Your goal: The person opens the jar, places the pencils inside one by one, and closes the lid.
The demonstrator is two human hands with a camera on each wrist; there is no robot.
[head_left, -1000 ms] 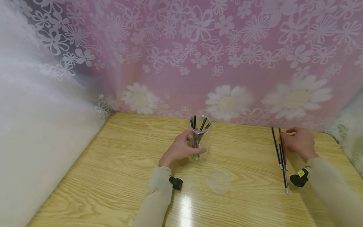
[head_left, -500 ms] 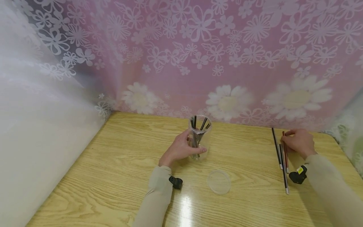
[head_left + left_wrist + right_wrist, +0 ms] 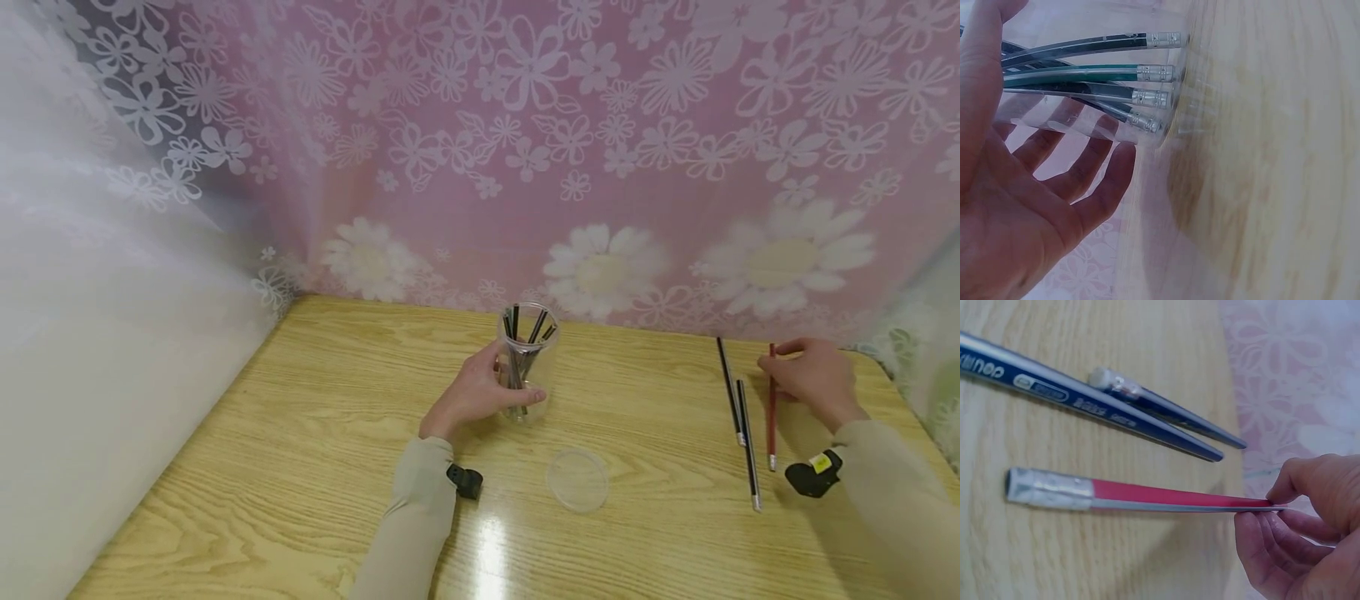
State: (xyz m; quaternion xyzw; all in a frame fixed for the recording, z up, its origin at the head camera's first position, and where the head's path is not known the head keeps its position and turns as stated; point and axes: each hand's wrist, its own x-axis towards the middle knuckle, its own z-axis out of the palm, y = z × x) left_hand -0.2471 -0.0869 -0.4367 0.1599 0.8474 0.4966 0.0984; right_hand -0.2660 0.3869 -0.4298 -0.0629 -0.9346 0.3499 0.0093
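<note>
A clear plastic jar (image 3: 550, 367) stands upright near the back of the table, and my left hand (image 3: 476, 390) grips its side, thumb across the front. Inside it lean several pencils (image 3: 1107, 76), dark ones and a green one, metal ferrules down at the jar's base. Over on the right, my right hand (image 3: 816, 379) pinches a red pencil (image 3: 1160, 494) between thumb and fingers near its far end; the silver ferrule points toward the person. Left of it two dark pencils (image 3: 747, 450) lie on the table, close alongside each other.
A round clear lid (image 3: 578, 481) lies flat on the wood-grain table (image 3: 315, 467), in front of the jar. A pink flowered curtain (image 3: 465, 192) hangs along the table's back edge, with a pale sheet (image 3: 112, 333) on the left.
My right hand has taken hold of the red pencil and drawn it to the right, apart from the dark pencils. My left hand and the jar have stayed in place.
</note>
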